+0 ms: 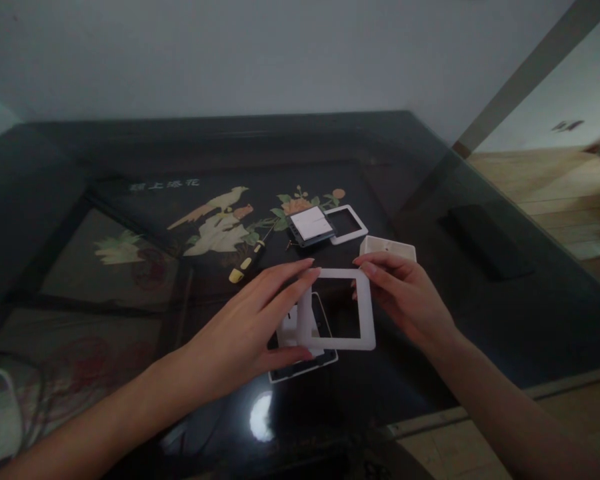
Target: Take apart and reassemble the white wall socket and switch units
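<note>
Both hands hold a white square switch frame (pixel 365 312) with an open middle, raised above the dark table. My left hand (pixel 247 323) grips its left side between thumb and fingers. At the upper right corner, my right hand (pixel 413 297) pinches the frame. Partly hidden below lies a wall switch (pixel 306 371) with a white face and a dark, white-edged rim. Just behind my right hand sits a white mounting box (pixel 390 248), partly covered by the fingers.
Farther back, a switch module (pixel 310 223) with a white face rests against a second white frame (pixel 359 230). To their left lies a yellow-and-black screwdriver (pixel 247 261). A small screw (pixel 289 245) is near the module. The glossy table (pixel 130 143) meets a wall behind.
</note>
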The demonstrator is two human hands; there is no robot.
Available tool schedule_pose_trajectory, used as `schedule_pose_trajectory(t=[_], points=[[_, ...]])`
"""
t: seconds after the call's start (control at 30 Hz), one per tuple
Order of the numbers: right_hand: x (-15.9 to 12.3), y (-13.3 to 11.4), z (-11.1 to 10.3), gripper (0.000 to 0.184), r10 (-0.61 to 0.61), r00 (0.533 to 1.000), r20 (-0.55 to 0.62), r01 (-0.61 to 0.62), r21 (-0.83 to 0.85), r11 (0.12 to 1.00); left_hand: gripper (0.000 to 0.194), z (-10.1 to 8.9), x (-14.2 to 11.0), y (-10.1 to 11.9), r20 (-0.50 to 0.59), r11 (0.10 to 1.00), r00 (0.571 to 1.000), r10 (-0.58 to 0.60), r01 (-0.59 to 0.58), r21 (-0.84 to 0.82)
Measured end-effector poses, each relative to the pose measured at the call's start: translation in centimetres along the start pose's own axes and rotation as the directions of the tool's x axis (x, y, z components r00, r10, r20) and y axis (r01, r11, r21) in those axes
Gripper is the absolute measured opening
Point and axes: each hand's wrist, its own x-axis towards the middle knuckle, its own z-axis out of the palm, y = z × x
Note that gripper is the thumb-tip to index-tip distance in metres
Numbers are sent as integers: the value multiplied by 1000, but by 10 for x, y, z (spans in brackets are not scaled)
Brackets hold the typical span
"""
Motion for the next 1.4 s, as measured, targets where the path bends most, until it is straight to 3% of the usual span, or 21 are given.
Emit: schedule_pose_trajectory(t=[0.2, 0.27, 0.33, 0.43, 0.57, 0.67, 0.83, 1.03, 1.17, 1.4], points=[[-2, 2, 1, 17, -34, 999, 39, 36, -49, 998, 78, 0, 0, -1, -38, 1000, 999, 19, -19, 4], [-4, 2, 1, 17, -124, 991, 54, 131, -148, 980, 76, -3, 1, -3, -47, 1000, 999, 4, -4, 12], [-7, 1, -1, 20, -280, 954, 109, 300, -294, 907, 72, -7, 1, -5, -51, 999, 998, -27, 28, 28], [-10, -1, -4, 36, -408, 853, 325, 517, -422, 745, 70, -13, 1, -6, -58, 997, 997, -51, 54, 60], [-10, -4, -8, 68, -326, 752, 573, 642, -525, 559, 71, -17, -1, -7, -75, 994, 997, -32, 39, 101], [-10, -6, -8, 65, -281, 735, 616, 662, -565, 492, 71, -16, -4, -5, -77, 994, 997, -25, 33, 105], [-14, -5, -6, 63, -169, 724, 668, 647, -573, 503, 74, -6, -19, -2, -71, 997, 996, -58, 61, 46], [-21, 1, 4, 78, 54, 714, 698, 585, -636, 502, 80, 13, -41, 0, 11, 986, 987, -161, 161, -51], [-21, 5, 8, 72, 81, 727, 682, 555, -653, 515, 88, 20, -48, -2, 44, 970, 973, -226, 229, -80], [-21, 9, 6, 92, 127, 736, 665, 513, -671, 535, 95, 31, -55, -4, 100, 941, 950, -296, 308, -140]])
